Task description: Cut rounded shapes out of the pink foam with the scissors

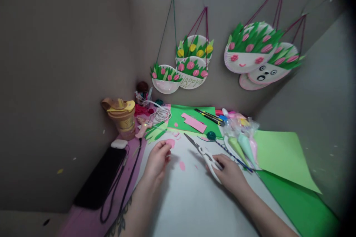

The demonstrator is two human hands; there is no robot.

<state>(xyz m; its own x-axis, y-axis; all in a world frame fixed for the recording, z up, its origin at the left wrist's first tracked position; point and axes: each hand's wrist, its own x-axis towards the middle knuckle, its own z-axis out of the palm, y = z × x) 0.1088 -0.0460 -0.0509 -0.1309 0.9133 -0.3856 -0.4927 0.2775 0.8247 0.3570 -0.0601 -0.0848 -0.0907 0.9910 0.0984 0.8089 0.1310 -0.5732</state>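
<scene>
My left hand (157, 160) rests on the white sheet (189, 200) and pinches a small pink paper cutout (170, 143) at its fingertips. My right hand (228, 172) grips white-handled scissors (204, 153) whose blades point up and left, slightly parted, over the white sheet. A small pink scrap (182, 165) lies between my two hands. More pink bits lie near the green paper (178, 118) with a pink strip (194, 122) on it.
A phone (101, 177) with a cable lies at the left, and a tan tape dispenser (122, 116) stands behind it. Markers (210, 116), bagged cones (241, 144) and green sheets (280, 155) lie at the right. Paper-plate flower baskets (191, 63) hang on the wall.
</scene>
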